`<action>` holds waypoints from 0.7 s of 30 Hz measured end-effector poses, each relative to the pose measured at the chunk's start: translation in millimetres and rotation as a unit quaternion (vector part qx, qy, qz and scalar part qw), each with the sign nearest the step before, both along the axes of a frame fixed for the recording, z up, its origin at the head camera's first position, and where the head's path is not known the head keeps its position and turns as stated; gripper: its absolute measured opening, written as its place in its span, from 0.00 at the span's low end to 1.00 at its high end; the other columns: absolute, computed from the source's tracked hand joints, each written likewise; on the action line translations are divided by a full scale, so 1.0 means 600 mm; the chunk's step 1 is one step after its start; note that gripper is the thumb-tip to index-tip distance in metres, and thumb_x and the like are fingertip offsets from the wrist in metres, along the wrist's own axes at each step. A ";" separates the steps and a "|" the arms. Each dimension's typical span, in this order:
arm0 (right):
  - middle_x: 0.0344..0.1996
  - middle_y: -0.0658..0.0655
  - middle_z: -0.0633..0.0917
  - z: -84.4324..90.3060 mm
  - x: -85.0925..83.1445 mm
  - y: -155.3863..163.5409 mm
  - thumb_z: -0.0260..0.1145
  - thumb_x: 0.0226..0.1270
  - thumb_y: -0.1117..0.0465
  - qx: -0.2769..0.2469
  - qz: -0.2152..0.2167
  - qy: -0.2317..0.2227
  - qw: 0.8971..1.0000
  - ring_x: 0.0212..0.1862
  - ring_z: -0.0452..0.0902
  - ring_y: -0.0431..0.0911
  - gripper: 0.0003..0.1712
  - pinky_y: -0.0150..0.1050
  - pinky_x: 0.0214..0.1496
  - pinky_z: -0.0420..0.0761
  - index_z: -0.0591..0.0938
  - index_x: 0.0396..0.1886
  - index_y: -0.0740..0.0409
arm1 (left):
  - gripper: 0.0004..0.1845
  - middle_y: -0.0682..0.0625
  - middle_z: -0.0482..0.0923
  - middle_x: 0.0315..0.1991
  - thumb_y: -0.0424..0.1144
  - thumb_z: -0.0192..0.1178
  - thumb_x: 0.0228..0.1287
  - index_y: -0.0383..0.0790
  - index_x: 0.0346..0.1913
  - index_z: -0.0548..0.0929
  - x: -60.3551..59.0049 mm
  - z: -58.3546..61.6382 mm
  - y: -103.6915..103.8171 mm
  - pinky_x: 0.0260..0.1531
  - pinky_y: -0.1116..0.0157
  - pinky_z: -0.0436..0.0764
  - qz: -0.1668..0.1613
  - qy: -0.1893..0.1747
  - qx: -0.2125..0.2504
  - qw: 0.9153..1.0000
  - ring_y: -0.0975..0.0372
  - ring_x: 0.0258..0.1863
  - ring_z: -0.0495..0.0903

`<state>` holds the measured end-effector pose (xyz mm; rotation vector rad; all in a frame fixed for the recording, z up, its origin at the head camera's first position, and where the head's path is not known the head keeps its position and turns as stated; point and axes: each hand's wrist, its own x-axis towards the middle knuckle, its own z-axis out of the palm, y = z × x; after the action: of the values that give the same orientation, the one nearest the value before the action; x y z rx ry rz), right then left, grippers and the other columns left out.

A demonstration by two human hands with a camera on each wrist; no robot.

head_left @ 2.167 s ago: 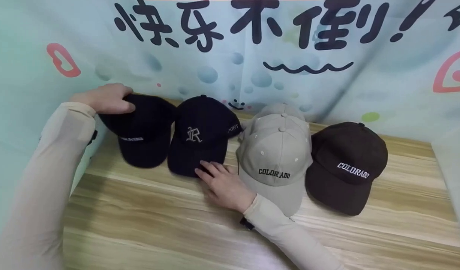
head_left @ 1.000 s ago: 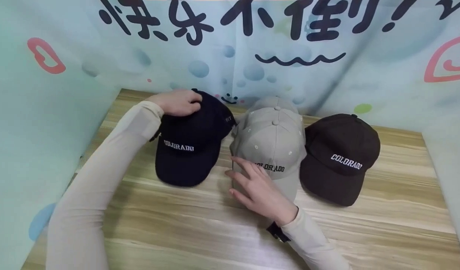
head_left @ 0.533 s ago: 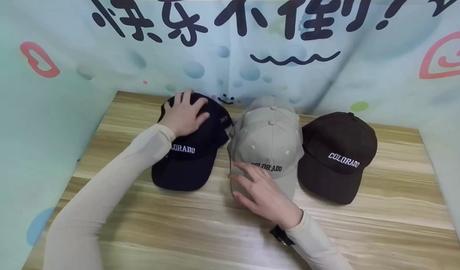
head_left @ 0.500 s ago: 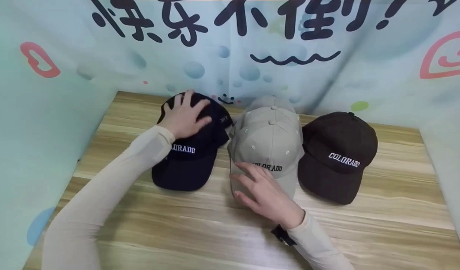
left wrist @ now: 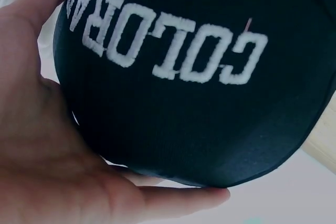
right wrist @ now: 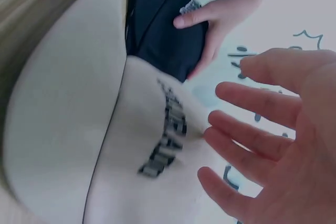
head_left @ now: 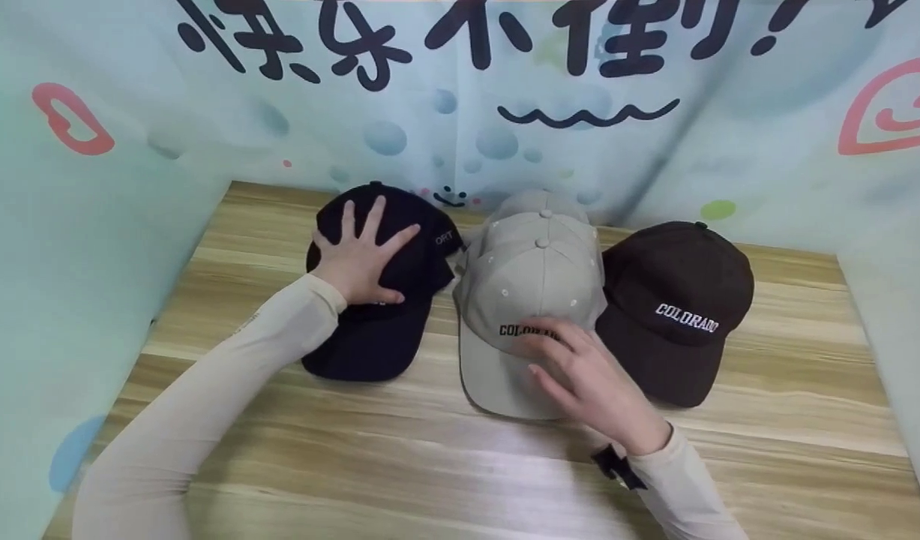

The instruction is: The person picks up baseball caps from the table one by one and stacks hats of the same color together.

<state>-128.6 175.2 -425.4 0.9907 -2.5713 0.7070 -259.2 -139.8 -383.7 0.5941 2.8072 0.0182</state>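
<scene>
pressing flat with spread fingers, the left hand (head_left: 364,259) rests on the crown of the navy cap (head_left: 381,292), gripping nothing. the right hand (head_left: 591,382), fingers straight and loose, lies over the beige cap (head_left: 523,300), brim pointing toward the person. both caps sit on the wooden table (head_left: 430,465), side by side.

The bench (head_left: 460,450) is viewed from above by the head camera; the navy cap (head_left: 381,300) is shared, very close, with both wrist views.

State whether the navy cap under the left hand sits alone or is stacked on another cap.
Stacked. A second dark cap's side, lettered ORT, shows beneath the navy cap where the left hand presses its crown.
</scene>
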 end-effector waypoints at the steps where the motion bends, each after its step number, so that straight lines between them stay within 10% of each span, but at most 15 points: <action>1: 0.58 0.58 0.76 0.000 0.001 0.007 0.69 0.61 0.64 -0.002 -0.005 0.002 1.000 0.59 0.71 0.52 0.18 0.52 0.57 0.70 0.81 0.52 0.58 | 0.52 0.37 0.24 0.75 0.60 0.67 0.56 0.59 0.77 0.46 -0.001 0.000 -0.001 0.49 0.23 0.49 0.001 0.001 -0.002 1.000 0.31 0.68 0.27; 12: 0.74 0.58 0.56 -0.018 -0.023 0.032 0.69 0.62 0.60 0.009 -0.069 -0.038 0.997 0.71 0.53 0.56 0.44 0.60 0.63 0.62 0.59 0.75 0.54 | 0.52 0.37 0.25 0.75 0.58 0.68 0.56 0.57 0.77 0.48 -0.004 -0.004 -0.012 0.50 0.23 0.49 0.027 -0.008 -0.001 1.000 0.31 0.69 0.27; 21: 0.72 0.63 0.59 -0.020 -0.027 0.018 0.69 0.60 0.60 0.023 -0.087 -0.029 0.996 0.69 0.55 0.63 0.42 0.57 0.67 0.57 0.63 0.73 0.60 | 0.51 0.36 0.26 0.75 0.56 0.69 0.55 0.55 0.77 0.50 -0.005 -0.014 -0.002 0.51 0.25 0.51 0.044 0.005 0.028 0.999 0.30 0.69 0.28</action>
<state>-144.7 185.7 -437.3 0.7580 -2.6954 0.6415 -262.2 -141.0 -392.0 0.4853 2.8492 0.1115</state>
